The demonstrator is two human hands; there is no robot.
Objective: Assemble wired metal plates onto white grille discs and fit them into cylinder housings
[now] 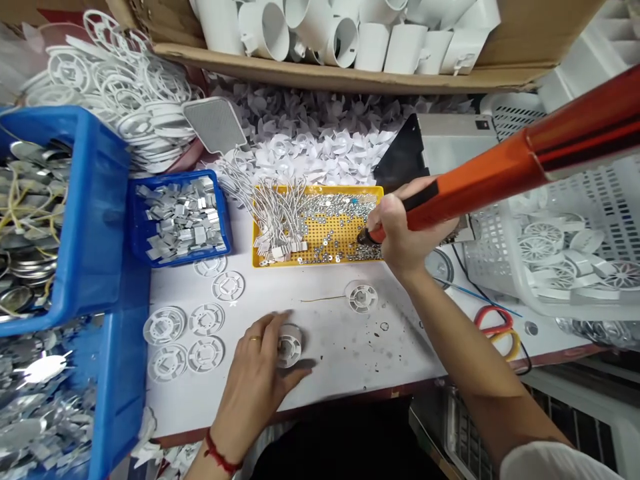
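Note:
An orange electric screwdriver [480, 177] is in the grip of my right hand [407, 233]. Its dark tip reaches down to the small screws [367, 252] at the right front of a yellow tray [320, 264]. On the worktable, my left hand [260, 363] curves around a small white round part [290, 347], with thumb and index finger spread apart; whether the other fingers touch it is hard to tell. A white slotted disc [363, 297] with a thin wire trailing left lies between my hands. More white discs [206, 353] lie in groups to the left.
White connectors with wires [283, 230] fill the yellow tray's left side. Blue bins [100, 233] of metal parts line the left; a small blue tray [225, 227] holds metal clips. White baskets [493, 250] stand right. A cardboard box [320, 72] of white cups overhangs the back.

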